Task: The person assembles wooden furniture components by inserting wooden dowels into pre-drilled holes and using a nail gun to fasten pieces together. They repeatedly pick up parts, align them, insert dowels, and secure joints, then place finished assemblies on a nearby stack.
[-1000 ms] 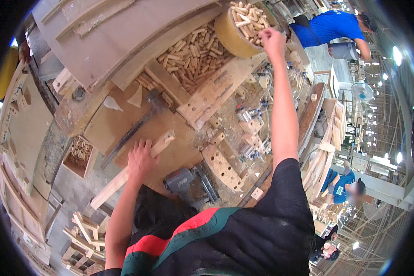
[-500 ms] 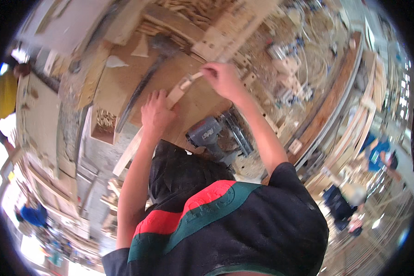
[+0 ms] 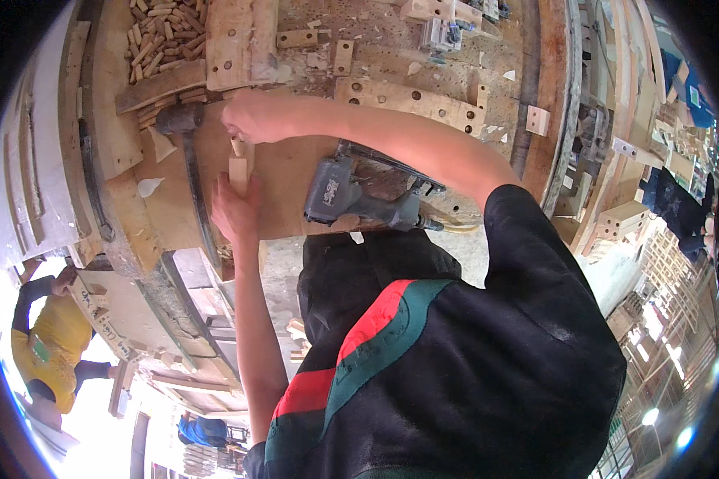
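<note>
Here's the left hand (image 3: 236, 211), wrapped around a pale wooden bar (image 3: 238, 173), which points away to the far side over the brown surface (image 3: 284, 199); that wrap looks meant to keep the bar steady and its end exposed. And in from the right reaches the right hand (image 3: 252, 116), fingers narrowed on a small wooden dowel (image 3: 237, 146) right at the bar's far end, a pinch that seems chosen for lining up; whether the dowel is seated, I can't tell. Just left lies a dark mallet (image 3: 180, 118), handle toward the near edge, apparently parked for an easy grab. Far left, a heap of dowels (image 3: 164, 36), loose behind wooden boards that likely stop them rolling. Over to the right, the nail gun (image 3: 359, 195) rests on its side, apart from both hands, leaving them room.
</note>
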Tool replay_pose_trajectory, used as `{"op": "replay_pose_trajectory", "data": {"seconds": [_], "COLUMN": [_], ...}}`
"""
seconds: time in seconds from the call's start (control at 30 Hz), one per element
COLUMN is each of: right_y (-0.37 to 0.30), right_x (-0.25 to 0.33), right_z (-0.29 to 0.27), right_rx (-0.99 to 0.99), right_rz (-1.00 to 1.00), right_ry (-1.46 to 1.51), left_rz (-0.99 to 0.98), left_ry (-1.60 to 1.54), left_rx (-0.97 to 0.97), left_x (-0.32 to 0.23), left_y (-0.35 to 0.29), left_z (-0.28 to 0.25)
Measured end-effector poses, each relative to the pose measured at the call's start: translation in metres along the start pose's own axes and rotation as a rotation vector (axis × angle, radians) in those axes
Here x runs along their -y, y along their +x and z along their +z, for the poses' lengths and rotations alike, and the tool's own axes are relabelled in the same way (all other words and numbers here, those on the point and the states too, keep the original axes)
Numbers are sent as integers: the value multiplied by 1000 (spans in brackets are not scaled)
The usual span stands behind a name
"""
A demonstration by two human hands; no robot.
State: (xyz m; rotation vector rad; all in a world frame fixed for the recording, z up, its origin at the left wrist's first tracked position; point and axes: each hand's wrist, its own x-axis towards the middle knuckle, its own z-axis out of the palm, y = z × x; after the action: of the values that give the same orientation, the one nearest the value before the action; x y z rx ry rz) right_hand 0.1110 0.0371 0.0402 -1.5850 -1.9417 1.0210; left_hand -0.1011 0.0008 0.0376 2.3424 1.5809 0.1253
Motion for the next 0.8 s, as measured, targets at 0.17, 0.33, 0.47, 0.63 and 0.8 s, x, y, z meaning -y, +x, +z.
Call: {"op": "replay_pose_trajectory", "data": {"seconds": [0.17,0.33,0.47,0.63,0.8], "right_y": [-2,-6,8,8,27], "right_x": [-2,8,2,-7,64], "right_z": [-8,-6,-3,-1,-30], "right_rx": [-4,16,10,-13,-388], "right_rz": [-12,24,-19,-31,249], "right_ry": [58,40,-48,13,-15], "left_rz": [15,-37,-42,-108,-85], "left_ry": [-21,-19,-12,-8,30], "left_rx": [-38,17,15,88,61], "left_x": [-5,-7,-6,-8,-11], "left_y": [-1,-1,0,-2,-1], "left_z": [-5,-8,-7,-11,-13]}}
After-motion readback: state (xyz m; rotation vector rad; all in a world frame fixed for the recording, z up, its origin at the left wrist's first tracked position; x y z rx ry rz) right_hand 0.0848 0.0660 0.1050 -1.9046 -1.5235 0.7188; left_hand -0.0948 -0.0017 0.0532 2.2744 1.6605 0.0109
